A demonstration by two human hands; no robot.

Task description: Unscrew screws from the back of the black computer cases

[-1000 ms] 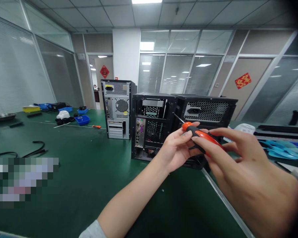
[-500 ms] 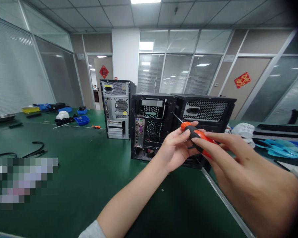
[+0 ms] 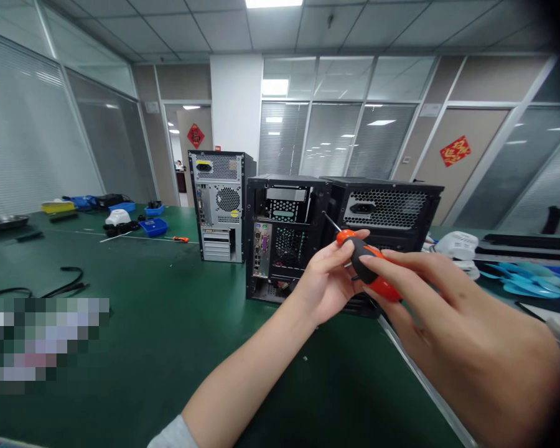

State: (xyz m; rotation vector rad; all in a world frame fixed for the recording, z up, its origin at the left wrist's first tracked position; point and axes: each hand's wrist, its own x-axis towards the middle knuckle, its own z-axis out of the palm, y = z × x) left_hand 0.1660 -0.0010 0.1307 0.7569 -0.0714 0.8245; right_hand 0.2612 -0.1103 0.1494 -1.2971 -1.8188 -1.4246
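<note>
An orange-and-black screwdriver (image 3: 364,260) points up and left, its thin shaft reaching the right edge of the open-backed black computer case (image 3: 260,202). My left hand (image 3: 329,280) is closed about the screwdriver's front end, thumb on top near the orange collar. At the handle's rear, my right hand (image 3: 466,323) grips with thumb and fingertips. Whether a screw sits at the tip is too small to make out. Against that case stands another black computer case (image 3: 387,214) with a honeycomb grille, partly hidden behind my hands.
A silver-backed computer tower (image 3: 221,205) stands left of the black cases. Farther left are a blue tray (image 3: 154,227), an orange-handled screwdriver (image 3: 181,239) and a black cable (image 3: 68,283). Light-blue fan blades (image 3: 518,279) and a white appliance part (image 3: 457,244) lie at right on the green table (image 3: 191,330).
The screwdriver handle has turned, now showing more black grip on top. My right fingers have shifted back slightly along it, while my left hand stays nearly in place.
</note>
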